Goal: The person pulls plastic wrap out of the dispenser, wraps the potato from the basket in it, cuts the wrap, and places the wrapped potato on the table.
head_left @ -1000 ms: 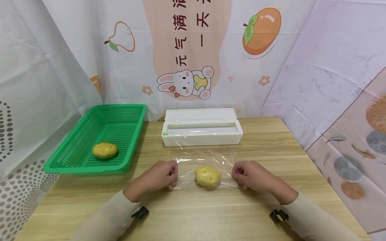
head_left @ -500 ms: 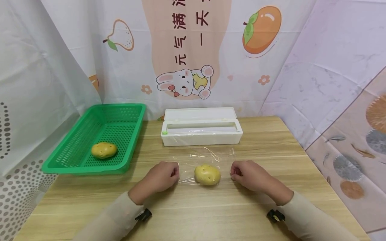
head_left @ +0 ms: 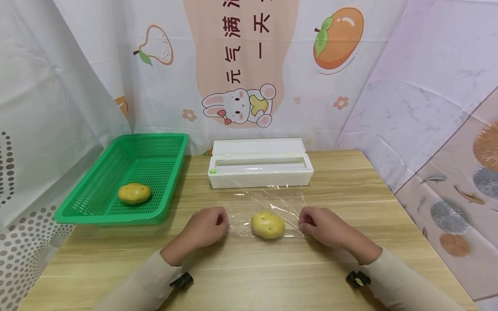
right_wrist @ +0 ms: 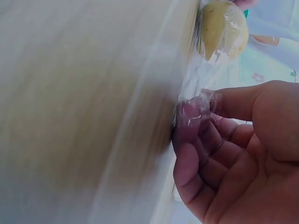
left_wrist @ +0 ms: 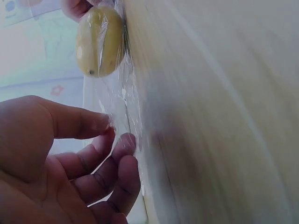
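Observation:
A yellow potato (head_left: 268, 225) sits on the table between the two hands, with clear cling film (head_left: 288, 206) around it. Glints of the film cross the potato in both wrist views; whether the sheet lies over or under it, I cannot tell. At the potato's left, my left hand (head_left: 208, 226) pinches one side of the film between thumb and finger. My right hand (head_left: 320, 226) pinches the opposite side, where the film (right_wrist: 194, 112) bunches over the fingertips. Behind the potato stands a white cling film box (head_left: 260, 179), lid up, with a roll inside.
On the left, a green plastic basket (head_left: 180, 172) holds a second potato (head_left: 134, 194). The wooden table (head_left: 268, 276) extends in front of the hands. A printed curtain (head_left: 307, 125) hangs behind the box.
Both hands moved slightly inward and the film slackened, then they spread a little apart again. The film glints between the potato and the box have shifted. The potato stays in place.

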### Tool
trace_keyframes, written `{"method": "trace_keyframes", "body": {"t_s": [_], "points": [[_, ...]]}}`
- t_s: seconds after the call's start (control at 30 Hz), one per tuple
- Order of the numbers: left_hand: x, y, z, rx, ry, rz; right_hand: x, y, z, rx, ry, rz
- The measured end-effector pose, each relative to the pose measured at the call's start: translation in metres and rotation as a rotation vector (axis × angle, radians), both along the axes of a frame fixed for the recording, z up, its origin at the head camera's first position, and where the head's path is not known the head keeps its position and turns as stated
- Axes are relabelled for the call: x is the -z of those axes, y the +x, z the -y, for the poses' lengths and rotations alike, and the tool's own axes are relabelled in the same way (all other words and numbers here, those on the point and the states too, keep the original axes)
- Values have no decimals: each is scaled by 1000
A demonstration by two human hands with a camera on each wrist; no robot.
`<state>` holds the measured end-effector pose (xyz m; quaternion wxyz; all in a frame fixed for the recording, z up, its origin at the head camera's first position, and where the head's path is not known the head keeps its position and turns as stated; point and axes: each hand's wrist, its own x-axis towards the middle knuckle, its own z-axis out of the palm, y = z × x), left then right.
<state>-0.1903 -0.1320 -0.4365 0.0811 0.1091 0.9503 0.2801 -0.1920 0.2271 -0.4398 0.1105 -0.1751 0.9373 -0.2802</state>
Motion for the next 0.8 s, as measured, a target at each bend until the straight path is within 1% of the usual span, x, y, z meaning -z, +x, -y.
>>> {"method": "trace_keyframes", "body": {"t_s": [0.13,0.2,0.3,0.57,0.7,0.8], "points": [[2,-2,5,7,12,25,0,-1,-1,-15,20,-12],[3,-3,6,17,-1,27,0,-2,-1,-27,32,-21],[4,-5,5,37,-37,11,1,-3,1,-39,55,-35],[8,-9,1,73,-110,-45,3,-4,4,-27,129,-97],[7,-14,2,63,-132,-32,3,-7,1,-6,154,-74],[7,-16,3,56,-132,9,4,-9,-3,18,170,-29]]}}
